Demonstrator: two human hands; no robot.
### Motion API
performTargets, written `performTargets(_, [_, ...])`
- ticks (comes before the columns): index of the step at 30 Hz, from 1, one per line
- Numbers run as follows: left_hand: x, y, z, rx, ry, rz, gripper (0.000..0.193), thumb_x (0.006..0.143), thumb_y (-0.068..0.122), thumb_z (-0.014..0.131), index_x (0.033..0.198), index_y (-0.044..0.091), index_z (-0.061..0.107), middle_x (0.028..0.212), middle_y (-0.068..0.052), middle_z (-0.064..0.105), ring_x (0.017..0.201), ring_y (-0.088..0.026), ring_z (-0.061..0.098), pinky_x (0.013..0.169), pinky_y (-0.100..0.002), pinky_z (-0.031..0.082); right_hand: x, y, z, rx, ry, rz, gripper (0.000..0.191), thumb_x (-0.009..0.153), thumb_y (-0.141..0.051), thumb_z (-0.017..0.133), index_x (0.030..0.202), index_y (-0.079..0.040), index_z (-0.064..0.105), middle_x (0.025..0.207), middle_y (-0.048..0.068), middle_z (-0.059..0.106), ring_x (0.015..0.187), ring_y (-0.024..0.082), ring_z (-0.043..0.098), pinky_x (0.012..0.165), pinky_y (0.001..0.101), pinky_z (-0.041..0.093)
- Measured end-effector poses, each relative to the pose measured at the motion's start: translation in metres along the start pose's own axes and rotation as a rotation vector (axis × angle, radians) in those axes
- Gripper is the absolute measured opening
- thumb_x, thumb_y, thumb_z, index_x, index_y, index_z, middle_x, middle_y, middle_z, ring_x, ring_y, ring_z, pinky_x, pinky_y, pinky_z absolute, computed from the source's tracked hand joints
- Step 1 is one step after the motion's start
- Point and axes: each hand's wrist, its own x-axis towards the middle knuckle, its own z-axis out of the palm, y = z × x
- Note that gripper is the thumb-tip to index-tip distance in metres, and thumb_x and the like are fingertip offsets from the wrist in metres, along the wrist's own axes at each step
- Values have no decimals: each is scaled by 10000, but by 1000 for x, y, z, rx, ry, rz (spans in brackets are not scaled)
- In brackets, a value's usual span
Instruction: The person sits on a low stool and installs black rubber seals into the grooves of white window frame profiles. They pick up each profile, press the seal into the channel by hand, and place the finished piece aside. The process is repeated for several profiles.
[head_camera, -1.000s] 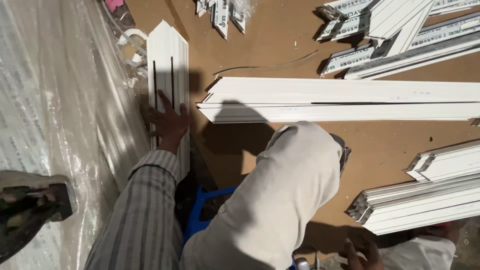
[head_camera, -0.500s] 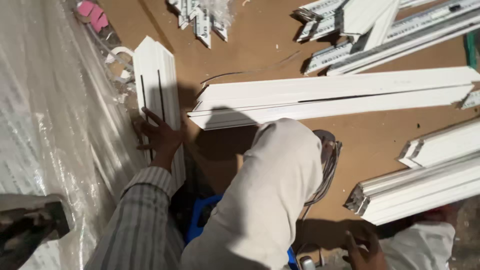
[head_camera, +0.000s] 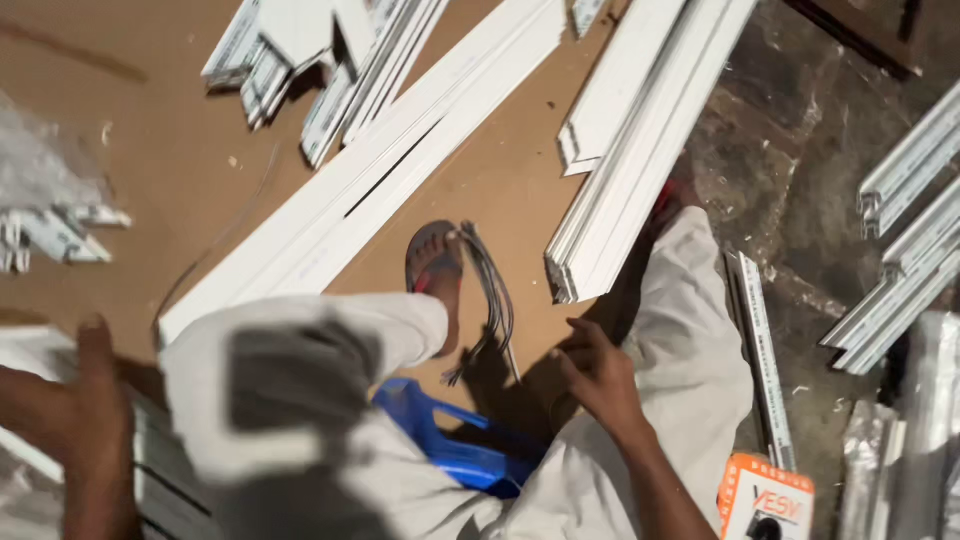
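The left hand (head_camera: 85, 420) is lying flat and open on a white panel (head_camera: 150, 480) at the lower left edge; the panel is running under the palm and out of view, so its long axis cannot be told. The right hand (head_camera: 595, 375) is hanging loosely curled, gripping nothing, over the brown board (head_camera: 180, 180). A white strip bundle (head_camera: 640, 160) is lying just ahead of the right grip, its near end closest, its long axis running up and away to the right.

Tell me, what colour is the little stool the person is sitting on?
The stool is bright blue, showing between the person's legs in the head view.
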Motion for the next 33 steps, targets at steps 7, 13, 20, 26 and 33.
performTargets(7, [63, 208, 88, 84, -191, 518, 568, 973, 137, 821, 1375, -184, 581, 1263, -330, 626, 1167, -419, 602, 1010, -514, 486, 7, 31, -57, 313, 50, 70, 513, 864, -154, 741, 1345, -61, 593, 955, 98, 768, 792, 164, 773, 674, 292, 592])
performTargets(13, [39, 324, 250, 132, -600, 759, 386, 1012, 230, 780, 1302, -18, 717, 1158, -250, 691, 1080, -370, 674, 960, -455, 537, 20, 87, -106, 444, 94, 139, 541, 823, -84, 724, 1350, -70, 600, 969, 82, 778, 732, 137, 698, 622, 285, 559])
performTargets(20, [-67, 428, 497, 68, -1063, 158, 571, 822, 294, 756, 1233, -73, 608, 949, -225, 718, 790, -313, 741, 706, -436, 614, 65, 115, -157, 440, 109, 153, 554, 803, -133, 761, 1334, -72, 614, 902, 80, 770, 755, 123, 721, 678, 293, 579])
performTargets(26, [-163, 475, 612, -21, -1002, -746, 284, 871, 200, 653, 1046, -17, 603, 996, -222, 698, 738, -333, 705, 564, -464, 612, 362, 240, -185, 290, 163, 357, 608, 844, -247, 624, 1404, -39, 506, 1261, 102, 612, 1078, 175, 608, 872, 298, 516])
performTargets(33, [-192, 458, 675, -84, -845, -676, 493, 911, 322, 729, 1261, 34, 535, 1218, -158, 589, 990, -305, 692, 671, -388, 648, 433, 311, -157, -615, -321, 316, 1071, 612, -325, 965, 1441, 54, 404, 1422, 188, 549, 1296, 231, 536, 998, 300, 501])
